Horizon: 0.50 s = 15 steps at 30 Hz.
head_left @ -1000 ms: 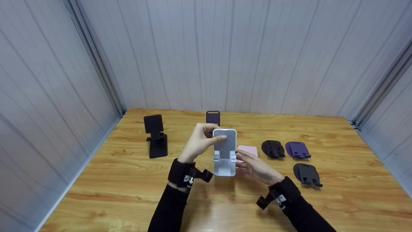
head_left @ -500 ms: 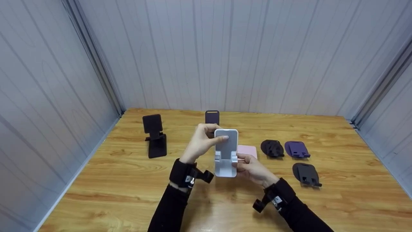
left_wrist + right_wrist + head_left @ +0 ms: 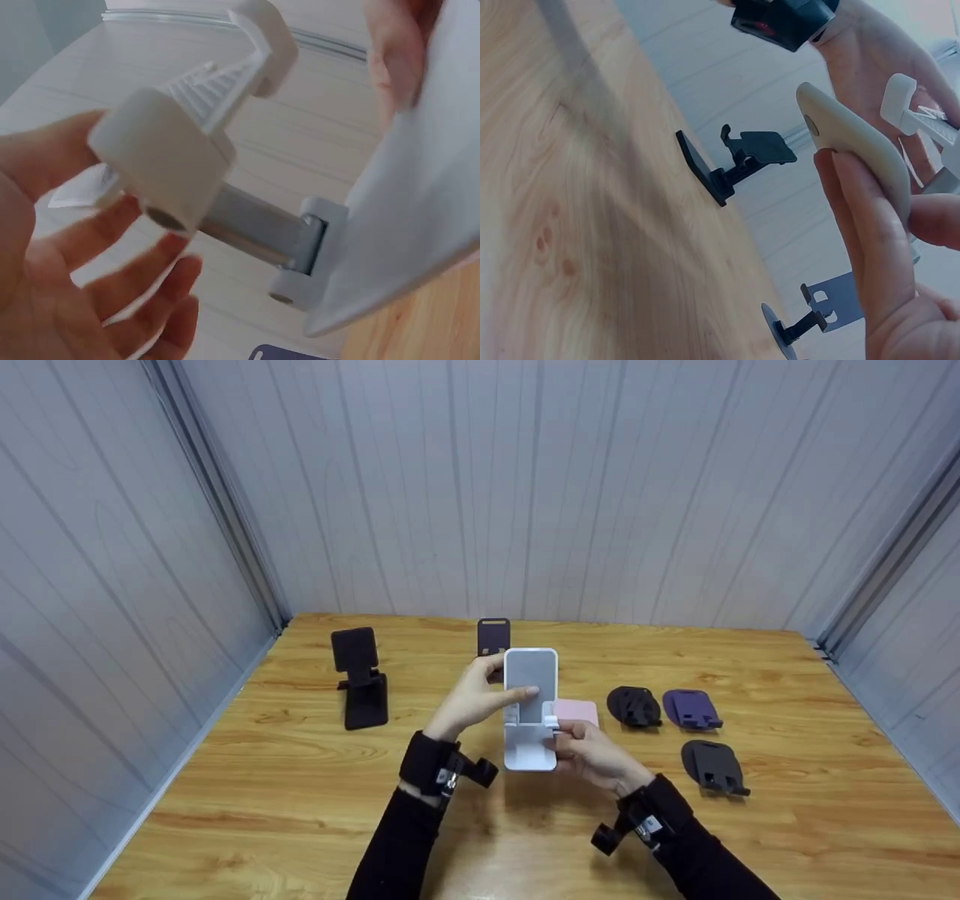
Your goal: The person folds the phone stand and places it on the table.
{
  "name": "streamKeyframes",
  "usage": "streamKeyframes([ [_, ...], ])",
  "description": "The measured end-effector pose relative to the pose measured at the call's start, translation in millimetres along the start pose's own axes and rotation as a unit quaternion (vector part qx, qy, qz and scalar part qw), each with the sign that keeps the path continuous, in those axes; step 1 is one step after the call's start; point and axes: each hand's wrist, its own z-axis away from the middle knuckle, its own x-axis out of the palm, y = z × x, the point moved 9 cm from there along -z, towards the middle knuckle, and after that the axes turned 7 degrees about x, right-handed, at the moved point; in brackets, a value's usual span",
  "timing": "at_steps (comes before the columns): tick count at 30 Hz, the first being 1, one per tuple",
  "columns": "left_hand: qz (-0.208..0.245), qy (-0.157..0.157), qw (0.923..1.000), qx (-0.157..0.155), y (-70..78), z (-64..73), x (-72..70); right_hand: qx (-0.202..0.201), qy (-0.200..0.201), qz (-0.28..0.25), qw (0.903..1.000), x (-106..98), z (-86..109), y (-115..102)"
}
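A white phone stand (image 3: 531,669) with a grey pad is held up above the table between both hands. My left hand (image 3: 471,701) grips its upper plate, thumb across the pad and fingers behind. The right hand (image 3: 598,754) pinches the right edge of its base, with the thumb on the front. In the left wrist view, a metal arm (image 3: 255,225) hinges the white base (image 3: 412,195) to the upper part, which lies by the left hand's fingers. The right wrist view shows the base (image 3: 851,135) between the right thumb and fingers.
An unfolded black stand (image 3: 355,651) is on the left. Behind the hands stands a dark purple one (image 3: 493,634). A pink item (image 3: 577,711) sits partly hidden behind the right hand. Folded black (image 3: 635,707), purple (image 3: 693,709) and dark grey (image 3: 716,767) stands lie at right.
The right fingers have gone from lying along the stand's edge to pinching its base. The upper plate has risen slightly, and the stand has shifted a little to the right.
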Motion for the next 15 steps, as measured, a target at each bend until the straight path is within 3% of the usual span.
streamKeyframes([
  [5,-0.008,-0.012,0.9999,0.005,-2.7,-0.3,1.5,-0.013,-0.031,-0.013,0.9993,0.4,-0.7,0.5],
  [11,-0.036,0.001,0.9994,0.0,-1.9,0.1,-2.6,0.007,-0.008,-0.002,0.9999,0.6,-1.3,3.1],
  [15,-0.063,0.028,0.9972,0.03,1.8,-2.1,-5.6,0.017,-0.004,-0.005,0.9998,4.8,0.2,1.4],
])
